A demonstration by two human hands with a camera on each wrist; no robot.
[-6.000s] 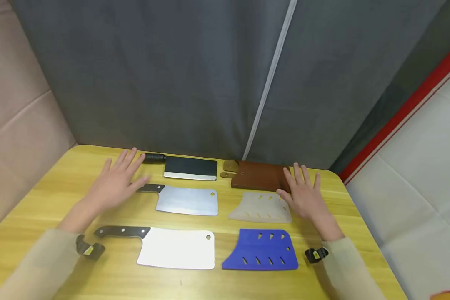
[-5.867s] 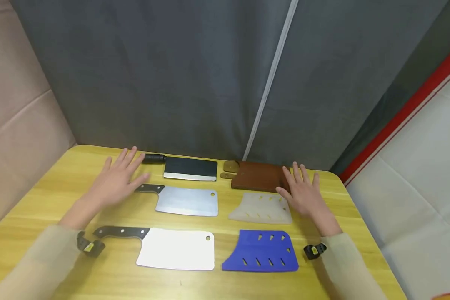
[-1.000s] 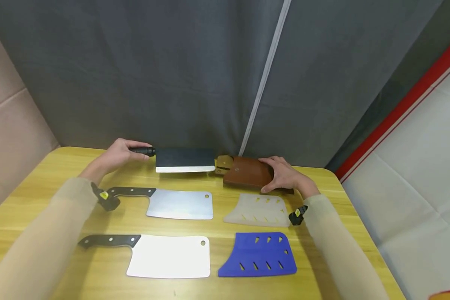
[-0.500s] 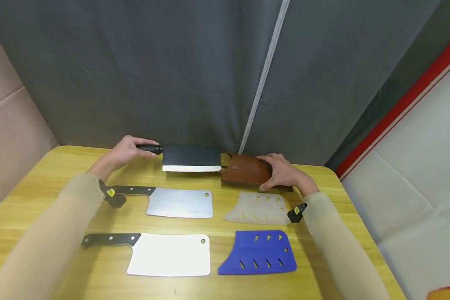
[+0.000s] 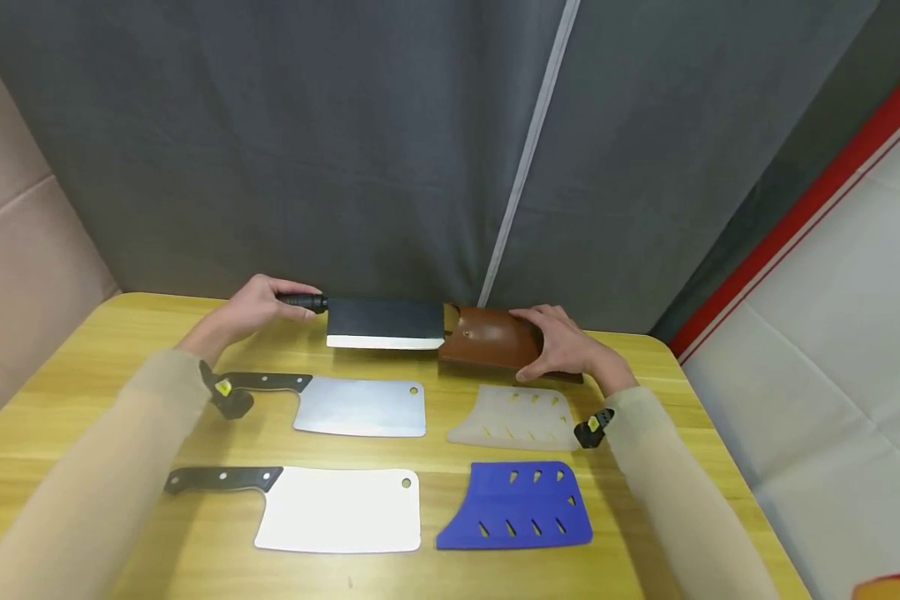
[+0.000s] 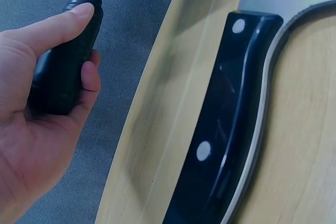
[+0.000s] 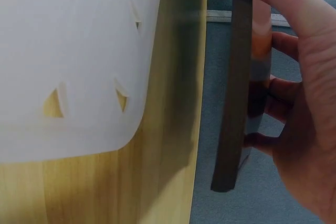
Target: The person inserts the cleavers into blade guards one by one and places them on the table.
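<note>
Nearest on the yellow table lie a white-bladed cleaver and a blue blade guard side by side, flat and untouched. Behind them a steel cleaver sits beside a translucent white guard, paired the same way: knife left, cover right.

At the far edge the two hands work the last pair. The left hand has its fingers curled round the black handle of the dark cleaver, thumb laid along the top, so the blade points level toward the right. The right hand clasps the brown leather sheath from its closed end, thumb on one face and fingers on the other, seemingly to steady it with its mouth facing the blade. The blade's tip meets the sheath's opening; whether it has entered is hard to tell from the head view. Both forearms reach forward, with the wrists low near the table.
</note>
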